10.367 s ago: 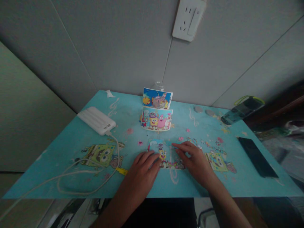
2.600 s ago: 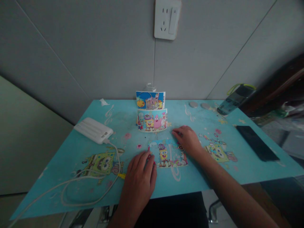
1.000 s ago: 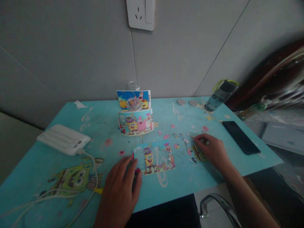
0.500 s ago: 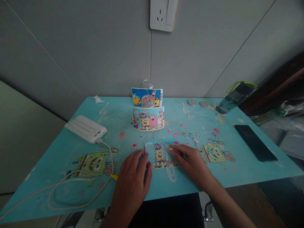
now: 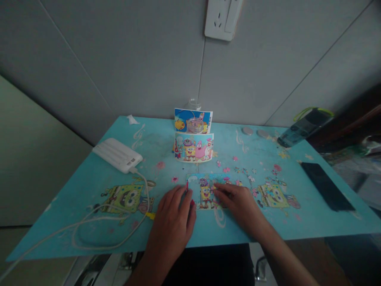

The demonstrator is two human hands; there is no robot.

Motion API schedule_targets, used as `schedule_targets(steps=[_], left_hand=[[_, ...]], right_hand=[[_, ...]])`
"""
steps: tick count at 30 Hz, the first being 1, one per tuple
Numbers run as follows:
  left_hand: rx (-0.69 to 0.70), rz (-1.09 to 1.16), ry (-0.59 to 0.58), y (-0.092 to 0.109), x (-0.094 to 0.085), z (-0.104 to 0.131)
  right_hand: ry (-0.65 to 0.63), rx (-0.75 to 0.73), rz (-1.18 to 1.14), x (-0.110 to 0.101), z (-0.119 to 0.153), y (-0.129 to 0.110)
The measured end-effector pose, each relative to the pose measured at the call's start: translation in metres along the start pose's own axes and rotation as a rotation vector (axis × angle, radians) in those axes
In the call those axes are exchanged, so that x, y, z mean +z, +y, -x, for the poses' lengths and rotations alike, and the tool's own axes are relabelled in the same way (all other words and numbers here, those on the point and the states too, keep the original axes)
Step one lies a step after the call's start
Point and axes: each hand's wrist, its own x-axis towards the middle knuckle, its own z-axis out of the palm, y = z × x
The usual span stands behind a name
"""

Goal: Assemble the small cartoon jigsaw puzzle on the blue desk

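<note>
A partly assembled jigsaw puzzle [image 5: 207, 203] with a yellow cartoon figure lies flat near the front middle of the table. My left hand [image 5: 175, 216] rests along its left edge, palm down, with fingers extended and touching the border. Over the puzzle's right part is my right hand [image 5: 238, 198], its thumb and index finger pinched together on what looks like a small puzzle piece, mostly hidden by the fingertips. Loose puzzle pieces [image 5: 226, 170] lie beyond the puzzle to the right, and one dark pink piece [image 5: 174, 179] sits off its upper left corner.
Two picture cards [image 5: 194, 147] stand behind the puzzle, with a clear round container [image 5: 195, 125] by them. A white power bank [image 5: 117, 155] with a cable [image 5: 146, 186] is at left. At right are a black phone [image 5: 327, 186] and a water bottle [image 5: 303, 128].
The camera view has turned slightly left, so the scene sits further right. My right fingertips are a little closer to the yellow figure; my left hand stays at the puzzle's left edge.
</note>
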Motion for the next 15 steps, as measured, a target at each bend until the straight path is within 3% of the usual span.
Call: schedule_targets(steps=[15], left_hand=[[-0.014,0.024,-0.008,0.0018,-0.0017,-0.0003]], right_hand=[[-0.042,0.057,-0.093,0.0021,0.0071,-0.0058]])
